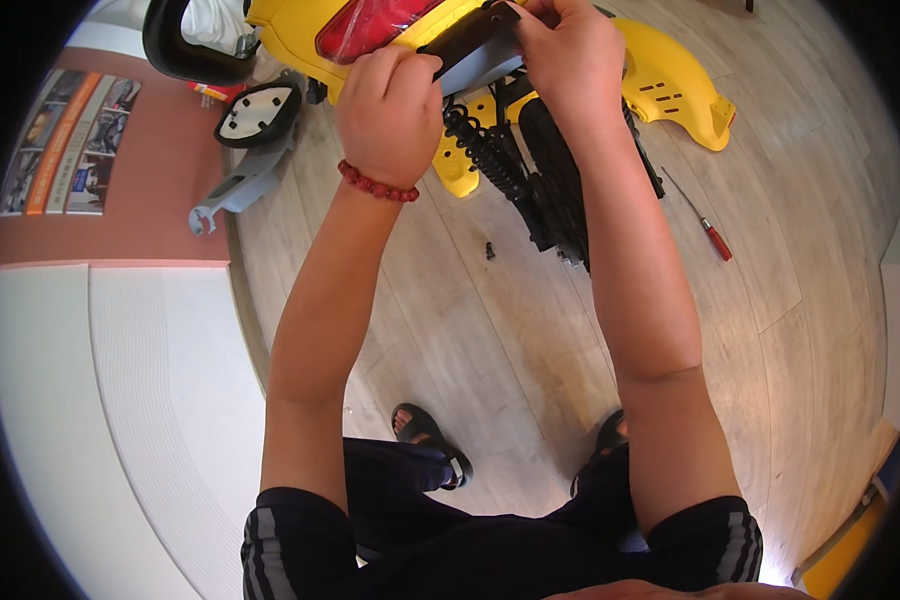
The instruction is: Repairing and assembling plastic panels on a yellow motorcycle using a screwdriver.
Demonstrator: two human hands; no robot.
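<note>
Plate (pixel 478 42): a flat, narrow strip, black with a slight sheen, long and straight-edged; a small round hole shows close to its right end, and its middle lies bare between the two hands.
Plate's place: far in the scene, at the near edge of a yellow body (pixel 295 35), tilted so that its right end points farther away than its left; a smooth grey surface shows just beside its near edge.
Left hand (pixel 388 100): grasping the left end of the plate, fingers curled, the back of the hand facing up; a bracelet (pixel 378 187) of dark red beads circles the wrist.
Right hand (pixel 576 62): pinching the right end between thumb and fingers, close to the hole.
Yellow body: glossy and curved, with a red lamp (pixel 370 24) set into it, left of the plate.
Nearer than the plate: a black coil spring (pixel 488 152), slanting down toward the right among other black parts.
Floor (pixel 790 270): pale wood-look planks; a screwdriver (pixel 712 238) with a red handle lies to the right, a yellow fender (pixel 678 88) farther off.
</note>
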